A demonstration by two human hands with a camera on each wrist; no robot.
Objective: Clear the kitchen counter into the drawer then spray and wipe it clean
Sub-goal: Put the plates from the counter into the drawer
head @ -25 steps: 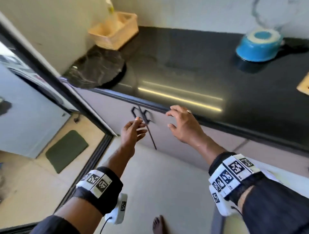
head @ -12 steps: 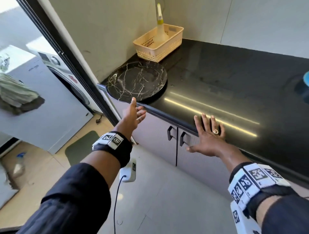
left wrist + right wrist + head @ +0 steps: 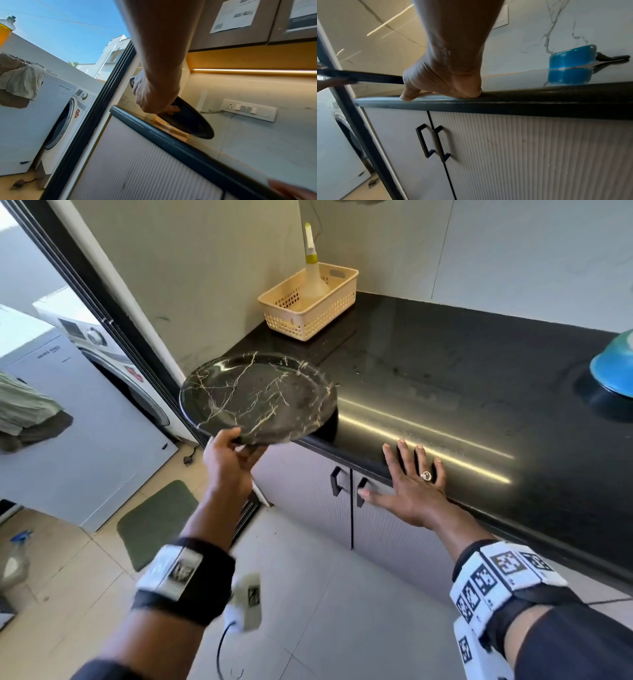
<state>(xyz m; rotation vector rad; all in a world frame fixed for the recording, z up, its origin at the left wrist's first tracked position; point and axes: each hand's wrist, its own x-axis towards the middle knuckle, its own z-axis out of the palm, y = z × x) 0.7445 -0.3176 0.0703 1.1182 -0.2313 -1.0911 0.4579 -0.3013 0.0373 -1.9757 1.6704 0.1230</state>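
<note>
A black plate with gold marble veins [image 3: 260, 397] is lifted off the left end of the black counter [image 3: 462, 378]. My left hand [image 3: 229, 451] grips its near rim, thumb on top and fingers beneath; from the left wrist view the plate [image 3: 188, 120] shows its dark underside, tilted. My right hand [image 3: 414, 481] lies flat with straight fingers on the counter's front edge, above the cabinet doors [image 3: 373, 525]. In the right wrist view that hand [image 3: 443, 86] presses on the rounded counter edge [image 3: 556, 94].
A beige basket [image 3: 308, 302] with a bottle [image 3: 313, 265] stands in the back corner. A blue pot [image 3: 613, 368] sits at the right. Two black door handles [image 3: 433, 140] lie below the counter. A washing machine [image 3: 102, 364], a green mat [image 3: 157, 522] and a spray bottle [image 3: 15, 559] are at the left.
My left hand reached the plate, took hold of its rim and lifted it off the counter. My right hand has settled flat on the counter edge.
</note>
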